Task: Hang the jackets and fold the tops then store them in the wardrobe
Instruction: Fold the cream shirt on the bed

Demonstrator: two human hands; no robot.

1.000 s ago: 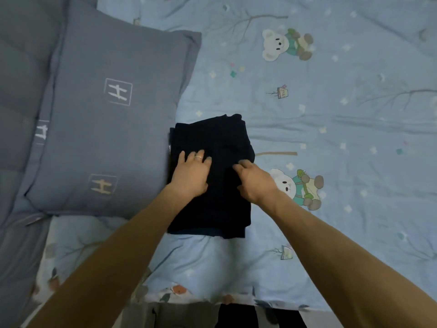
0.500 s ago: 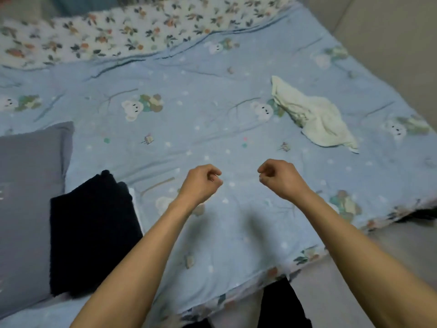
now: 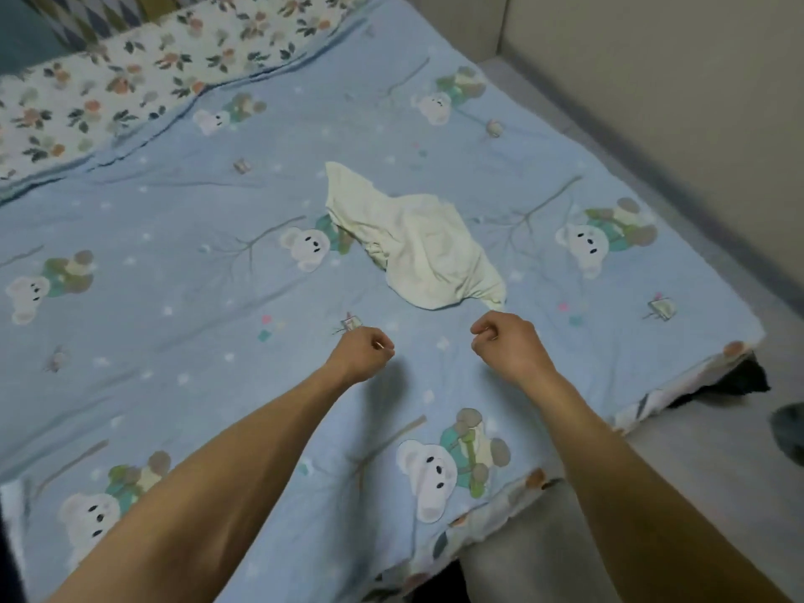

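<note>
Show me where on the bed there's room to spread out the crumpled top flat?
The widest bare patch of blue bedspread lies left of the crumpled pale top, below the floral cover. More bare room sits near the front edge, between and below the left hand and right hand. Right of the top, the bed edge is close.

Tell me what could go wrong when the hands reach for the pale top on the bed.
1. The top lies crumpled, so a grab at one edge may lift it twisted and spoil the fold.
2. Both hands, left and right, are curled and must open first, or they may push the cloth away.
3. The top lies toward the bed's right edge; a careless pull could drag it off.
</note>
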